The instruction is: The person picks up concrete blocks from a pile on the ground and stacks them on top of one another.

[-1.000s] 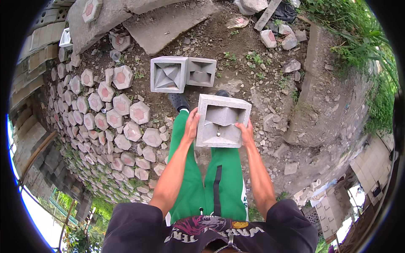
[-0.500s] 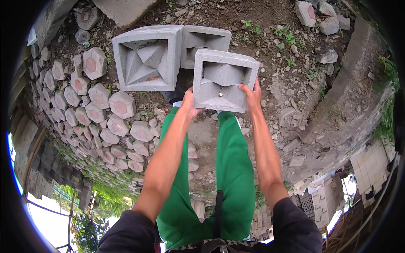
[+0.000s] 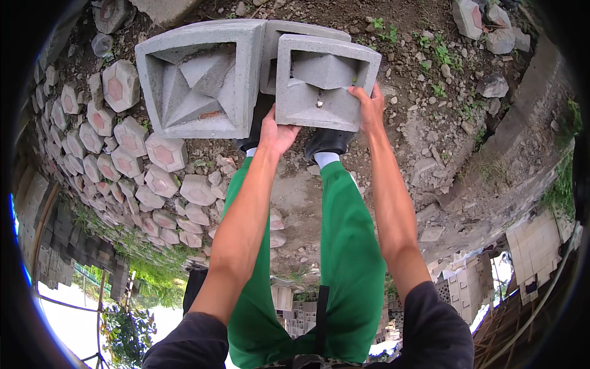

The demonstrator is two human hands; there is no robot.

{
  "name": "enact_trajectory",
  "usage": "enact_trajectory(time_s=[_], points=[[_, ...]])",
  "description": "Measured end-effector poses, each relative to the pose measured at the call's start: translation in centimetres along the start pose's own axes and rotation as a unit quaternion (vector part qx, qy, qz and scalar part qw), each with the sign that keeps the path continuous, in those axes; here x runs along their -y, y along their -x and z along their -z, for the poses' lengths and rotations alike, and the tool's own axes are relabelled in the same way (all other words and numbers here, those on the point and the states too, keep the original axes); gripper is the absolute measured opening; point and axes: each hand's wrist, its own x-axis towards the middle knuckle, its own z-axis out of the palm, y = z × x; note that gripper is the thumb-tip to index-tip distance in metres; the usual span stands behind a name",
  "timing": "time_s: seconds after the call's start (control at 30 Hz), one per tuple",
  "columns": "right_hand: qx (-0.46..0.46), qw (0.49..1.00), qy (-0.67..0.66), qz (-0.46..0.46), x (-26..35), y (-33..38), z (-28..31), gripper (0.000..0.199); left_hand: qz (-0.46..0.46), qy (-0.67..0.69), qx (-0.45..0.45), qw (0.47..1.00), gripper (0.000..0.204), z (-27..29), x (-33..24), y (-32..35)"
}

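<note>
Between my hands is a grey concrete block with a square rim and an angular recessed hollow. My left hand supports its lower left corner, fingers partly hidden beneath it. My right hand grips the right side, thumb over the front rim. Just left stands a second, larger-looking concrete block with a four-sided faceted recess and a reddish bit in its bottom. A third concrete block is behind the held one, mostly covered by it.
Many hexagonal pavers with pinkish centres lie in rows at the left. Broken concrete pieces and small weeds dot the soil on the right, beside a long concrete ledge. My dark shoes stand just below the blocks.
The held block has moved farther from my body, toward the block behind, and now covers more of it. Both arms reach farther out, and my right shoe has come into view.
</note>
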Motion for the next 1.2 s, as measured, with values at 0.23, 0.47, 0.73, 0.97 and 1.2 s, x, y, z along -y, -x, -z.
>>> enact_trajectory(time_s=[0.23,0.47,0.73,0.97,1.2], points=[[-0.016,1.0,-0.016,-0.003,-0.5,0.3,-0.9,0.048,-0.027,-0.015,0.01,0.999,0.038,0.4,-0.7,0.5],[-0.027,0.999,-0.046,-0.002,-0.3,0.1,-1.7,0.044,-0.03,-0.014,0.028,0.999,0.04,-0.1,-1.8,0.3],[-0.008,1.0,-0.021,0.007,0.9,-0.6,-3.0,0.046,-0.017,0.049,0.05,0.997,0.037,0.9,-2.2,-0.3],[-0.013,0.999,-0.031,0.006,0.3,-0.7,-3.6,0.046,-0.051,0.075,0.034,0.995,0.047,-0.7,-1.9,0.3],[0.003,0.999,-0.036,0.004,1.2,-0.7,-4.3,0.041,-0.051,0.13,0.04,0.989,0.051,-1.2,-1.6,0.7]])
